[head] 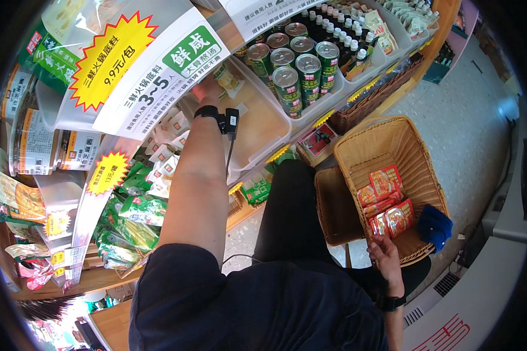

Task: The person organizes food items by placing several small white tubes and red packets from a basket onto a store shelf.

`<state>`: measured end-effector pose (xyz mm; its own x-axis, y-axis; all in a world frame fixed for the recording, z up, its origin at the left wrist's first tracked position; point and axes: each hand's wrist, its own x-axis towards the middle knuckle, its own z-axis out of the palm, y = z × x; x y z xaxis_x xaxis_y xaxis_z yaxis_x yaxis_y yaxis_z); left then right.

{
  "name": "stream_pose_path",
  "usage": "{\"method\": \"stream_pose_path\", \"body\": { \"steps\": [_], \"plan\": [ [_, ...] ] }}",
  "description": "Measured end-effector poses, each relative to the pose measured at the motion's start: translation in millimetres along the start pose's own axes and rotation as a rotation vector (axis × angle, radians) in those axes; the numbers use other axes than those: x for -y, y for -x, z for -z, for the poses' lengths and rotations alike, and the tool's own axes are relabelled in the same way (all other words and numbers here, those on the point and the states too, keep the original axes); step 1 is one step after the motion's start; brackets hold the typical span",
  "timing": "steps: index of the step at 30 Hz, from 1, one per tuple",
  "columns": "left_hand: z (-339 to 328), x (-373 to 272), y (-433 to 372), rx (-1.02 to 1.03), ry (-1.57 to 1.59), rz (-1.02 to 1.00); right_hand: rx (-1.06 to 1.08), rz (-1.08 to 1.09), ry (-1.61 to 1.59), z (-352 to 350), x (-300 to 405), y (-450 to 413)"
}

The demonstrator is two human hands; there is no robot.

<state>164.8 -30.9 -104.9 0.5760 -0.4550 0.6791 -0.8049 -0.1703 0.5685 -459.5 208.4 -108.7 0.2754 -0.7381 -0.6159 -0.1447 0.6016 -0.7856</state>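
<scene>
My left hand (207, 91) reaches into a clear plastic bin (263, 153) on the shelf. A sign hides its fingertips, so whether it holds anything cannot be told. Close beside it lies a green-and-white packet (229, 81). At the lower right, my right hand (383, 253) grips the near rim of a tan wicker basket (410, 131). Inside the basket, several red food packets (385, 180) lie at the middle, and a dark blue cloth item (434, 228) is at its right edge.
Beside the bin stand dark green cans (285, 85) and small dark bottles with white caps (353, 45). Green packets (142, 210) and jars (37, 136) fill the left side. Price signs (114, 61) overhang the bins. A brown basket (338, 206) is beside the tan one.
</scene>
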Motion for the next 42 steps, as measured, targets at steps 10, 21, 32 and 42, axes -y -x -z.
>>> {"method": "stream_pose_path", "body": {
  "steps": [10, 21, 32, 42],
  "plan": [
    [-4, -60, 3, 0.412, 0.621, 0.620, -0.042, -0.002, 0.077, -4, -9, 0],
    [-49, 1, 1, 0.240, -0.109, 0.013, -0.036, 0.005, 0.100, -6, -3, 3],
    [26, -34, -2, 0.049, 0.089, 0.248, 0.078, 0.106, 0.030, -6, 0, -4],
    [177, -179, 62, 0.621, 0.319, 0.263, 0.051, 0.119, -0.023, 11, -15, 0]
  ]
}}
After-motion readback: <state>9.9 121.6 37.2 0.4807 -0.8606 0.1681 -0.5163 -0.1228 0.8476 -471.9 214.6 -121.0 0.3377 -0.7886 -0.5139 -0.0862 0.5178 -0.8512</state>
